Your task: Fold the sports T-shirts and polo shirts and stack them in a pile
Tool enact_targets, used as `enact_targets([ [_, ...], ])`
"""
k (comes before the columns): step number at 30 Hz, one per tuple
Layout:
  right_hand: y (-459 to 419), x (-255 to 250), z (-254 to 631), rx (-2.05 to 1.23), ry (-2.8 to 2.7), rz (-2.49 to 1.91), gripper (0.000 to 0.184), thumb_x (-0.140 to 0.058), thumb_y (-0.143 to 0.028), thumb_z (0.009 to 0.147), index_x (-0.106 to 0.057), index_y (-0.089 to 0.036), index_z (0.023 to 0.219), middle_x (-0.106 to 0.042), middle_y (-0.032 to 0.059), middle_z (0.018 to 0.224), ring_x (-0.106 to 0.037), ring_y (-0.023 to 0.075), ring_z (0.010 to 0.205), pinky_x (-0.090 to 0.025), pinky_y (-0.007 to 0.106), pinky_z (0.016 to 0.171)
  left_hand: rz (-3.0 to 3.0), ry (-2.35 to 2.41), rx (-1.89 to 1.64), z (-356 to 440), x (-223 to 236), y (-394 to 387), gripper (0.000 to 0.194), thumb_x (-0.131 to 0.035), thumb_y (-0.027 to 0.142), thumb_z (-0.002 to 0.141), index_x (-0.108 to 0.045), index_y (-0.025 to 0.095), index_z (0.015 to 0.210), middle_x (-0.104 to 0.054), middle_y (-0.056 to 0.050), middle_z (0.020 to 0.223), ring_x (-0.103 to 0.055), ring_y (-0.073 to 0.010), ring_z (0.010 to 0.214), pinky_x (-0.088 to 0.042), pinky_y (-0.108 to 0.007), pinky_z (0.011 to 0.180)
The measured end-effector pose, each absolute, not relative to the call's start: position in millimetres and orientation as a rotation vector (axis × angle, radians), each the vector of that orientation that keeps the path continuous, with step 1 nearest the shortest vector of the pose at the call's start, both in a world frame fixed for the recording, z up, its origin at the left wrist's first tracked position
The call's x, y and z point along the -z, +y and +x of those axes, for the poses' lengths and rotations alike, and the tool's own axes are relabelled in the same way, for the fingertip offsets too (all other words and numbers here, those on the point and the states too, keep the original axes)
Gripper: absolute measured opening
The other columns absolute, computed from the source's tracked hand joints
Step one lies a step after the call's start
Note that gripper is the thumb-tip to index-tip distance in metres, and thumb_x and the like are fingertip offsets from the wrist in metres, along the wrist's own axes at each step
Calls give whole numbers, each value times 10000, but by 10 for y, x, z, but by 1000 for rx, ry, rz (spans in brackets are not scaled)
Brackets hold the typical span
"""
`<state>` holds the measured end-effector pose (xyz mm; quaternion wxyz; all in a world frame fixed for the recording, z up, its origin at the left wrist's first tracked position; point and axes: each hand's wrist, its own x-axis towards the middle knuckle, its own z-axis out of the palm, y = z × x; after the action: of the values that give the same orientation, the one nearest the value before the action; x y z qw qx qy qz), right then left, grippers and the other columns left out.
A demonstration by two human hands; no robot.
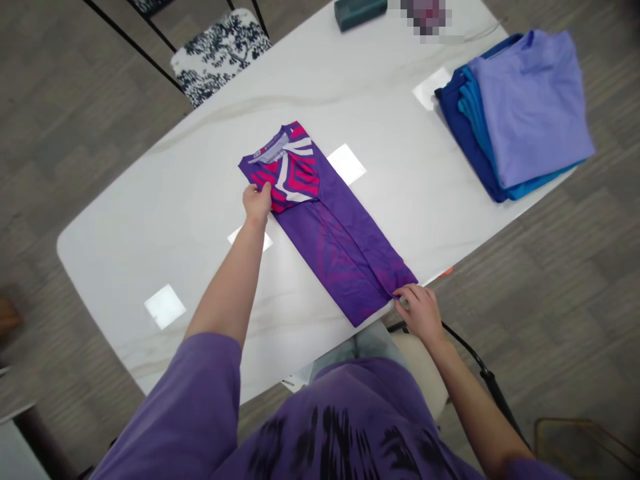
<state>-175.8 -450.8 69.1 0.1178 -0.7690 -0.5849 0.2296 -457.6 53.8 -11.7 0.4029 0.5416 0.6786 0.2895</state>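
Note:
A purple jersey [345, 247] lies on the table, folded lengthwise into a long strip. Its collar end, patterned in pink and white, points to the far left, and its hem reaches the table's near edge. My left hand [257, 201] pinches the jersey's left side just below the patterned part. At the hem, my right hand [419, 310] has thumb and fingertips closed on the fabric near the lower right corner.
The white marble-look table [125, 213] has rounded corners. A stack of folded blue and lavender clothes [535, 113] sits at its right end. A dark green case [360, 12] is on the far edge. Beyond stands a patterned chair [220, 53]; a pale chair seat [425, 373] is close to me.

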Motion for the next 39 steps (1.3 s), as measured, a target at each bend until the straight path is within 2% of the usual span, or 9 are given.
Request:
enact_targets([
  [5,-4478,-756,-1797,-646,-1796,-2246,162,-682,-358,1030,-751,-258,1135,-775,74,1112,-685,278,1057,-432,446,991,1547,1944,-502,-4794,-35,334,270,-731,413,951,-618,189,1049,-665,-56,981,-675,-246,1018,-553,-478,1110],
  [8,-4268,-805,-1847,-596,-1744,-2217,301,-681,-453,1050,-735,-250,1266,-768,106,1240,-680,306,1165,-472,459,1019,1761,1974,-603,-4795,-209,220,481,-743,451,947,-601,167,1309,-649,-174,1304,-644,-322,1242,-508,-531,1189],
  [11,-3848,-742,-1892,-529,-1732,-2158,376,-580,-392,1106,-682,-239,1435,-731,125,1425,-648,309,1325,-490,474,1109,2134,1683,-603,-4508,-324,271,507,-584,455,1053,-590,185,1481,-560,-215,1551,-524,-355,1485,-408,-547,1294],
  [17,-3094,-340,-1832,-490,-1975,-2037,625,-491,-341,1124,-415,-270,1740,-455,55,1784,-412,285,1642,-277,540,1388,2431,1145,-240,-3527,-66,728,696,-413,555,1114,-465,202,1711,-370,-126,1814,-183,-345,1735,-125,-579,1415],
  [23,-3013,-156,-1741,-694,-1928,-2066,785,-592,-469,1081,-297,-313,1792,-328,32,1843,-327,333,1697,-173,609,1426,2373,1016,-292,-3264,368,1026,839,-412,663,1092,-352,182,1777,-241,-108,1871,51,-342,1767,75,-607,1405],
  [27,-2998,-189,-1724,-800,-1852,-2053,786,-605,-458,1071,-312,-322,1787,-306,22,1849,-305,349,1709,-152,634,1430,2403,924,-258,-3201,337,1142,824,-415,663,1091,-376,200,1771,-230,-87,1877,46,-348,1767,117,-607,1396],
  [33,-2988,-319,-1668,-845,-1844,-2033,803,-579,-455,1075,-254,-348,1801,-278,12,1858,-297,352,1714,-173,639,1423,2325,1191,-203,-2998,-382,728,775,-428,561,1096,-353,204,1780,-253,-116,1866,-33,-354,1766,0,-607,1413],
  [35,-2999,-383,-1628,-844,-1845,-2003,809,-574,-463,1075,-233,-370,1803,-293,15,1854,-313,349,1707,-182,649,1416,2185,1447,-338,-3104,-683,155,757,-426,518,1100,-320,208,1782,-285,-162,1840,-147,-349,1747,-146,-593,1405],
  [39,-2993,-553,-1489,-911,-1826,-1932,771,-538,-523,1081,-272,-368,1788,-350,43,1837,-327,347,1700,-204,655,1397,1652,2034,-250,-3522,-1104,-1519,734,-535,562,1034,-460,143,1631,-492,-285,1612,-449,-407,1577,-371,-595,1318],
])
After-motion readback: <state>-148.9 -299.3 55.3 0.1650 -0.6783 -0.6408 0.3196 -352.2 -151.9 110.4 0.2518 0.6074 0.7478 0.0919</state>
